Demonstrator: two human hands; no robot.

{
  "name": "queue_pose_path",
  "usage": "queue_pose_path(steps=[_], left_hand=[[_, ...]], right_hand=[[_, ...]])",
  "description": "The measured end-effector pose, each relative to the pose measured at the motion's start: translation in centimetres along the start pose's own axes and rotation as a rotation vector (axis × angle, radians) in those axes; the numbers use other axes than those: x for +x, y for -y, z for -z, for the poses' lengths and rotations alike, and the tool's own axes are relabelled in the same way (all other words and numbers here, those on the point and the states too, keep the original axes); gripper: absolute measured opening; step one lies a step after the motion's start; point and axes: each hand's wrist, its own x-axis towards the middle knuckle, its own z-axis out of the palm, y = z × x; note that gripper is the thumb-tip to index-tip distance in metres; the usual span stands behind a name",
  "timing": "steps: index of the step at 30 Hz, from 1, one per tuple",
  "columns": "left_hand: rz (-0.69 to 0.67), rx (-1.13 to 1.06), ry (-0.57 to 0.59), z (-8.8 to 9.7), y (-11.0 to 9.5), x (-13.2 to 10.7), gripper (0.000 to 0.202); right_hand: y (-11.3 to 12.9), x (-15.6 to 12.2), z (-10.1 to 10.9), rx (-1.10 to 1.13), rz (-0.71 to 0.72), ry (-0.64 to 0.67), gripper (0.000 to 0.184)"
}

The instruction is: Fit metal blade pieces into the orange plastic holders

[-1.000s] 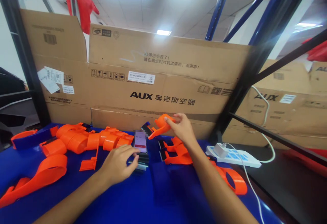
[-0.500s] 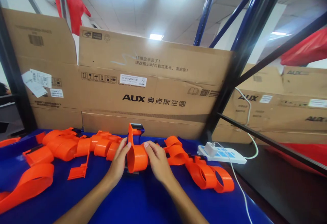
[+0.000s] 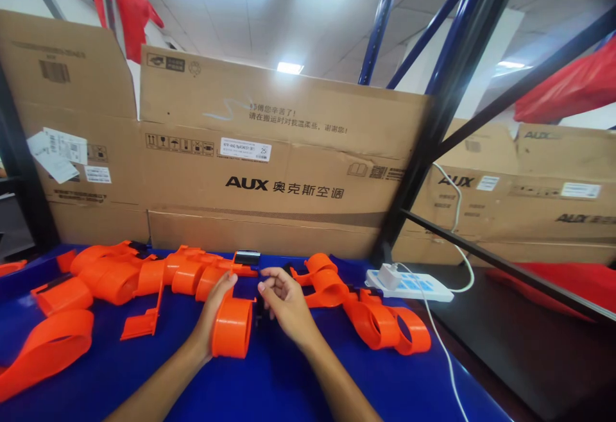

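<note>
My left hand [image 3: 214,313] is closed around a rolled orange plastic band [image 3: 233,329], just above the blue table surface. A flat end with a black piece [image 3: 248,257] shows beyond the band and seems to belong to it. To the right of the band is my right hand [image 3: 283,297], its fingers loosely curled and its thumb and index finger apart. It no longer touches the band, and nothing shows in its fingers. Partly hidden between the hands is a small dark thing I cannot make out.
Several curled orange bands [image 3: 110,278] lie along the left and back of the blue table [image 3: 158,380], with more orange bands [image 3: 380,326] at the right. A white power strip [image 3: 418,286] with a plugged cable sits by a dark metal post [image 3: 409,197]. Cardboard [image 3: 289,152] stands behind.
The orange band has moved lower and slightly left in my left hand, its end tipped away. My right hand has let go of it. The view has shifted a little.
</note>
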Motion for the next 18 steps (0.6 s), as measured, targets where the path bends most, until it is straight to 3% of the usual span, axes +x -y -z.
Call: queue_pose_path(steps=[10,18], left_hand=[[-0.161,0.280,0.076,-0.2,-0.5,-0.2,0.031],[-0.106,0.274,0.197,-0.1,-0.6,-0.1,0.041]], right_hand=[[-0.8,-1.4,-0.7,-0.123,0.008,0.003,0.037],[-0.1,-1.3,-0.1,-0.295,0.114,0.081,0.037]])
